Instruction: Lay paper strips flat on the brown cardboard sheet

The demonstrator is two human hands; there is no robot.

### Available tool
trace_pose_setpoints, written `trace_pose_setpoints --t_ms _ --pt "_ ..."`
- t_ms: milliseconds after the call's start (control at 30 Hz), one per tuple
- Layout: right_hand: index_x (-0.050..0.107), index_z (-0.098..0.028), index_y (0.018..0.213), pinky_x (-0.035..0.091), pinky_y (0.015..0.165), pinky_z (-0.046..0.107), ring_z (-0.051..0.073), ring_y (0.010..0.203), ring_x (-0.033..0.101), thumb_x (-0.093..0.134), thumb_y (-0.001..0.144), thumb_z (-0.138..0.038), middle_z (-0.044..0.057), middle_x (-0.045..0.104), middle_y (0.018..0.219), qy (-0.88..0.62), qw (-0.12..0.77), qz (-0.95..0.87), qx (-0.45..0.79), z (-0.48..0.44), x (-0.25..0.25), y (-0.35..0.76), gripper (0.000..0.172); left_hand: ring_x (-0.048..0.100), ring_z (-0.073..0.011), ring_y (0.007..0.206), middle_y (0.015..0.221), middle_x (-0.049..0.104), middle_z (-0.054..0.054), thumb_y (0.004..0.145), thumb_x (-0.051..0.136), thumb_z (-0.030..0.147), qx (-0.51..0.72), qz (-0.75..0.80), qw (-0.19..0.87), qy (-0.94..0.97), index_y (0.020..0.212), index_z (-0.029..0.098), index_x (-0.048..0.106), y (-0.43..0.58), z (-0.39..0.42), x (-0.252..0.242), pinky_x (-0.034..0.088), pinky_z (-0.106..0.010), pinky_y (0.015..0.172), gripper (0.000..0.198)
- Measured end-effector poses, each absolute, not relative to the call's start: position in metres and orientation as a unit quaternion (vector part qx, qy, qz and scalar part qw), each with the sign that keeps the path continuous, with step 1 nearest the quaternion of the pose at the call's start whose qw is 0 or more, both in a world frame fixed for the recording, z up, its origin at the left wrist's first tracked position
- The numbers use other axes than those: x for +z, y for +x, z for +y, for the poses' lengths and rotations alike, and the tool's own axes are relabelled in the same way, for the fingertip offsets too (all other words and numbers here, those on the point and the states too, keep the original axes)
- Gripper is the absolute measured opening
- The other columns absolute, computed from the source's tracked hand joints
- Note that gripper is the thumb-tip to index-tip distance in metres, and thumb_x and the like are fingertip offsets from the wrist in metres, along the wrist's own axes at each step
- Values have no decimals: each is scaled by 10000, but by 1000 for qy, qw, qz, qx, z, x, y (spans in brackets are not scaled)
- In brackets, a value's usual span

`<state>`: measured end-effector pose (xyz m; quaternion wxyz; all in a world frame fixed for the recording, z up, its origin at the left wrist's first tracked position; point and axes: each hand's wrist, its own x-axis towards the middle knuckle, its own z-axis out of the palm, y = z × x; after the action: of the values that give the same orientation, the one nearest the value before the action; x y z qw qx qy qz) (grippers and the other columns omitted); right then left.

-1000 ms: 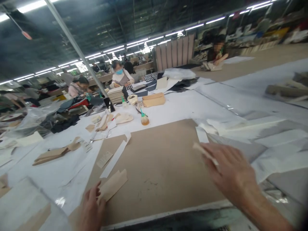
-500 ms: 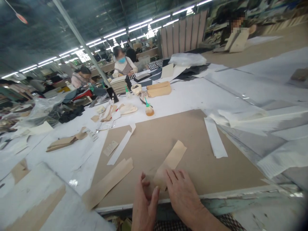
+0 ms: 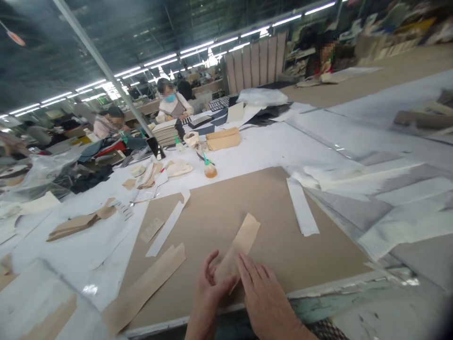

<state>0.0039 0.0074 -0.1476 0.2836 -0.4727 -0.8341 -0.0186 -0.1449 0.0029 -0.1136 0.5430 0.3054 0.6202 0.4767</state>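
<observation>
A tan strip [image 3: 245, 236] of thin, leather-like material lies aslant on a brown board [image 3: 208, 212], its lower end partly hidden by my hands. My left hand [image 3: 209, 295] is at the strip's lower left, fingers curved and apart from the thumb, which reaches across the lower end. On the strip's right edge, my right hand [image 3: 265, 295] rests with fingers stretched out and laid down. A longer tan strip [image 3: 148, 285] is left of my hands. Farther up are a narrow white strip [image 3: 168, 229] and a small clear template [image 3: 153, 230].
A white strip [image 3: 302, 208] lies on the board's right. Beyond the board stands a glue bottle [image 3: 210, 170] with a green nozzle, near folded tan pieces [image 3: 222, 139]. White sheets [image 3: 399, 226] are piled at right. A slanting pole [image 3: 102, 66] rises at left. Co-workers sit farther back.
My left thumb has swung down across the strip's lower end. My right hand stays along its edge. The view has turned slightly right. A co-worker at back right has lowered a pale piece.
</observation>
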Motion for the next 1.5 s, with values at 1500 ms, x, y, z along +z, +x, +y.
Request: trace_pose_setpoints --t_ms 1500 --pt "593 -125 1156 333 1053 554 239 993 607 380 1096 -169 62 673 999 -382 347 -857 -22 54 -162 100 226 655 -206 959 1059 700 -68 996 449 195 271 624 104 725 1295 229 530 -145 -31 -135 580 -361 819 311"
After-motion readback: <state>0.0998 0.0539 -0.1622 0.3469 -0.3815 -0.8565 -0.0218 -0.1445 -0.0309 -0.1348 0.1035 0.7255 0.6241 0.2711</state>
